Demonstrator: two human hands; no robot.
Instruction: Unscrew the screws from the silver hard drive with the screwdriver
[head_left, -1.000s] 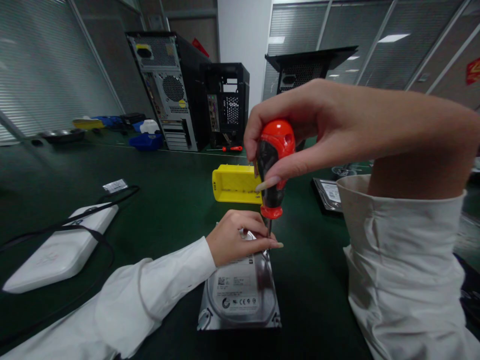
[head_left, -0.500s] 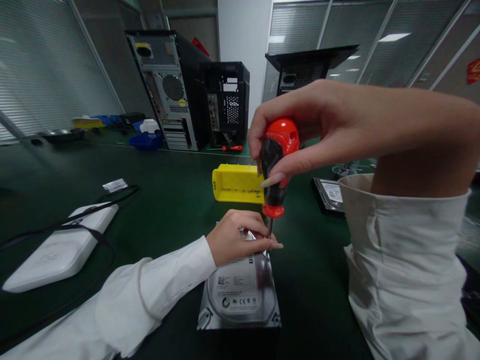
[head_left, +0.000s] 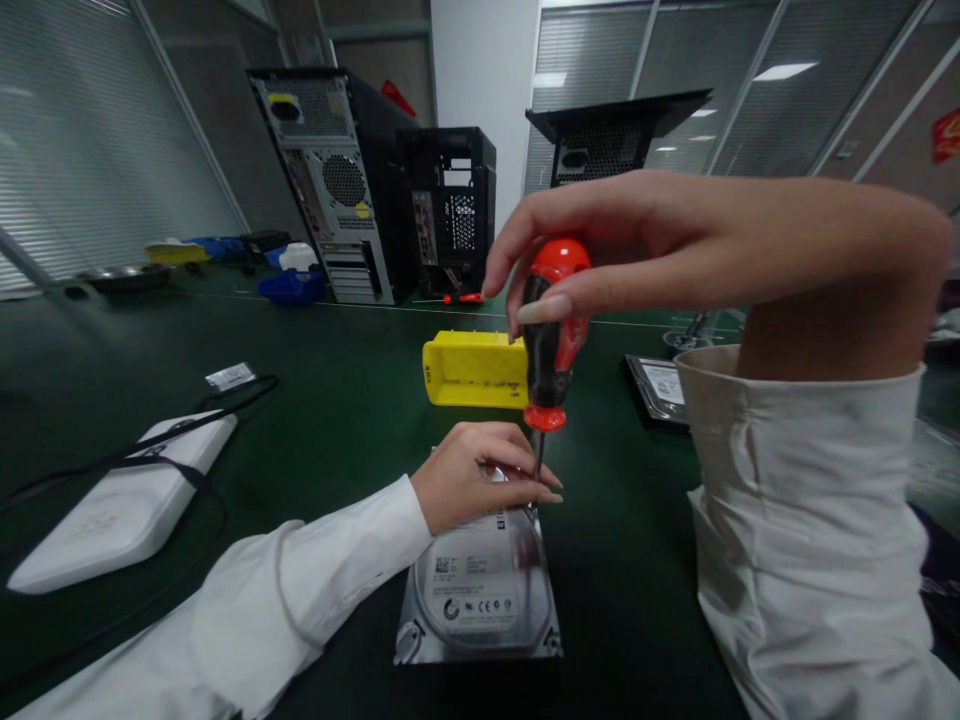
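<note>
A silver hard drive [head_left: 480,585] with a white label lies flat in front of me. My left hand [head_left: 480,478] rests over its far part, thumb and fingers closed about the lower shaft of a screwdriver. The red and black screwdriver [head_left: 551,350] stands nearly upright, its tip down at the drive's far right corner; the fingers partly hide the tip. From above, my right hand [head_left: 600,250] holds the handle between thumb and fingers, with the index finger reaching out past it.
Behind the drive stands a yellow bin [head_left: 475,370]. Another hard drive [head_left: 656,390] lies to the right. On the left is a white box-like device [head_left: 124,505] with a black cable across it. Computer cases [head_left: 330,190] and a small red screwdriver [head_left: 463,298] are at the back.
My right hand's grip on the screwdriver handle has shifted, with the fingers stretched out more and the thumb higher. My left hand and the hard drive stay in place.
</note>
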